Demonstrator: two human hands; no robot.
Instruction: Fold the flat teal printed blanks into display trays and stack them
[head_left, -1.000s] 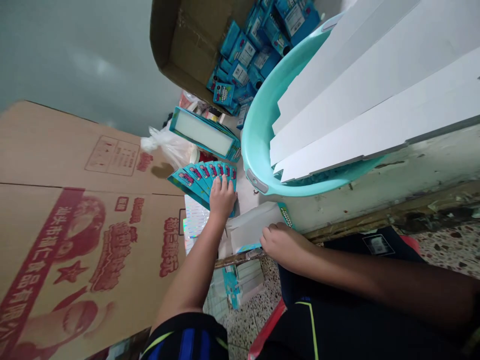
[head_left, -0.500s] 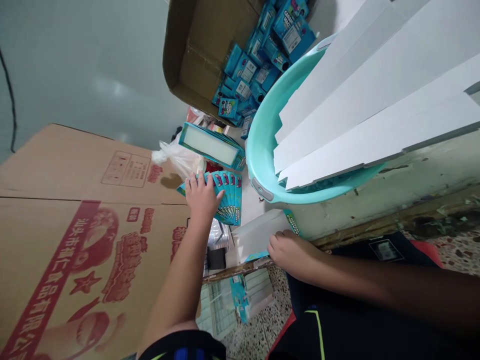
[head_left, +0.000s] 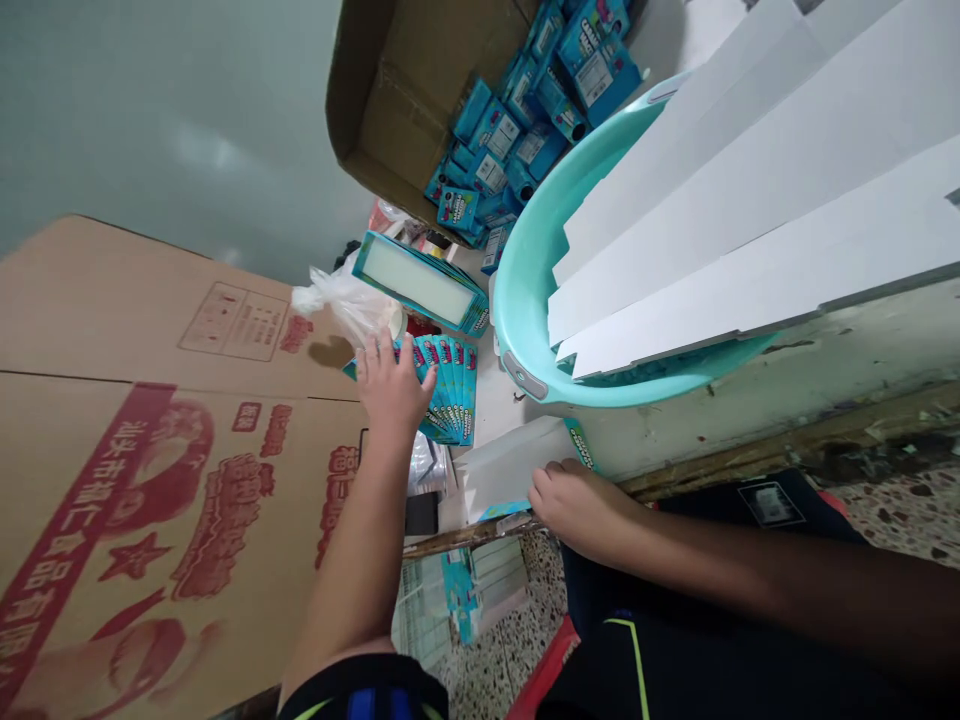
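My left hand [head_left: 391, 392] lies spread, palm down, having slid to the end of a row of teal card packets [head_left: 448, 395] (the row now sits tighter). My right hand [head_left: 576, 508] curls against a white packet [head_left: 510, 468]; I cannot tell whether it pinches. A teal plastic basin [head_left: 517, 310] sits just beyond.

A fan of teal printed cards [head_left: 450, 395] is covered by the left hand [head_left: 391, 390], fingers spread; the right hand [head_left: 577, 507] is curled against a white packet [head_left: 510, 468], near a turquoise plastic basin [head_left: 517, 310].

In view are two hands [head_left: 391, 392] [head_left: 577, 510], one turquoise basin [head_left: 517, 300], one open carton [head_left: 420, 100], one flattened carton [head_left: 150, 480].
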